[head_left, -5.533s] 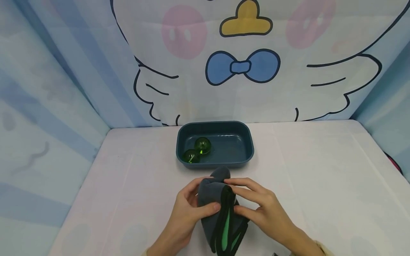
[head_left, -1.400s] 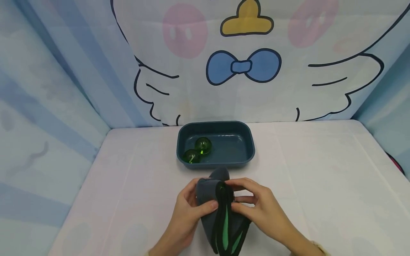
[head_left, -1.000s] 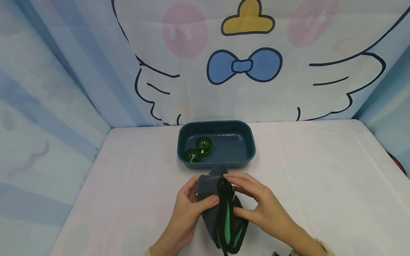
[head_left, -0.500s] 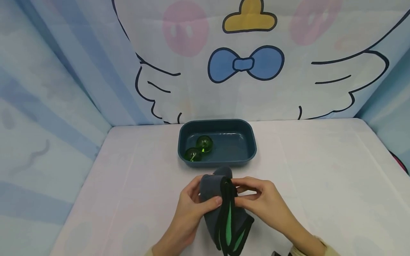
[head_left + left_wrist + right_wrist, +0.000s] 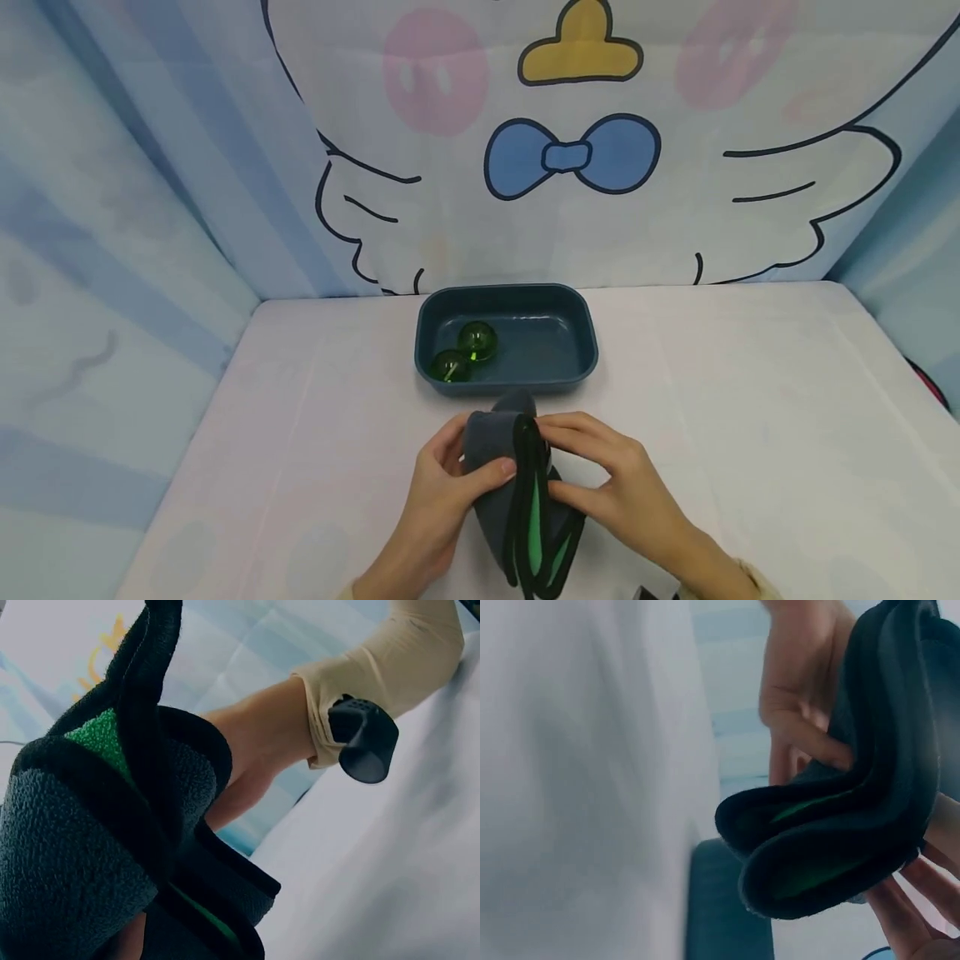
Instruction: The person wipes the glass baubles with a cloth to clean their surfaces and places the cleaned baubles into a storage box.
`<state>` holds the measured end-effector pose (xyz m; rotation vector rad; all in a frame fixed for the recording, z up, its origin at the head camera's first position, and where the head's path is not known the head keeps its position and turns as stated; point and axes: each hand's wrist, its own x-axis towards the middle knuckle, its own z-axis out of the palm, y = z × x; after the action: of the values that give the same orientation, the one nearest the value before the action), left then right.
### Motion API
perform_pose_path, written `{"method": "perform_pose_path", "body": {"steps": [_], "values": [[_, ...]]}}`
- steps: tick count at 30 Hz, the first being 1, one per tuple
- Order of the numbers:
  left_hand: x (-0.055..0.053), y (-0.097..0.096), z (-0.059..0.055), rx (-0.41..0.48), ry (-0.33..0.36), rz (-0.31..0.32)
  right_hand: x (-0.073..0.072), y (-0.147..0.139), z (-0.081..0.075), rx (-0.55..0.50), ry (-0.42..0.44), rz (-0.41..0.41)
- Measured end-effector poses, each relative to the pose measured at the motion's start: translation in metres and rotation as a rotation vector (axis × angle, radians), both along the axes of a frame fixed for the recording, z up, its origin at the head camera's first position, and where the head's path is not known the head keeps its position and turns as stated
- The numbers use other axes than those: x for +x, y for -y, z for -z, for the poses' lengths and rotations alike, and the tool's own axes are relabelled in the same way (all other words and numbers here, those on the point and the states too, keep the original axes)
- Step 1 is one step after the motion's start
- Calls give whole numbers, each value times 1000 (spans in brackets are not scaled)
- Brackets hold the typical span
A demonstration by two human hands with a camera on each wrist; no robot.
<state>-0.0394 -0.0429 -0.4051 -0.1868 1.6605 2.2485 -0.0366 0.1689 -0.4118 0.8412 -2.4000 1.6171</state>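
Observation:
A folded towel, dark grey with black edging and green showing between its folds, stands on end between both hands in front of the box. My left hand grips its left side, thumb across the front and fingers behind. On the other side my right hand holds the edge, thumb lower than the fingers. The left wrist view brings the looped pile of the towel close, with the right forearm beyond. In the right wrist view the towel's rounded folds sit between the two hands.
Behind the towel stands a dark teal box holding two transparent green balls. A white cloth covers the table. A printed curtain hangs at the back, with more curtain at both sides.
The right thumb and fingers have shifted along the towel's edge, pinching closer together half a second ago and spread wider now. The left hand keeps its hold. Box and balls stay put.

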Motion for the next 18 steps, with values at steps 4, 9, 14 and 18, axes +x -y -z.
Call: {"method": "perform_pose_path", "body": {"steps": [4, 9, 14, 18], "values": [[1, 1, 2, 3, 31, 14, 2, -1, 2, 23, -72, -2], [2, 1, 4, -3, 18, 24, 2, 1, -2, -67, 91, 8], [4, 1, 6, -4, 5, 32, -1, 0, -8, -113, 465, 25], [4, -1, 8, -1, 29, 28, -3, -3, -8, -78, 567, 23]]}}
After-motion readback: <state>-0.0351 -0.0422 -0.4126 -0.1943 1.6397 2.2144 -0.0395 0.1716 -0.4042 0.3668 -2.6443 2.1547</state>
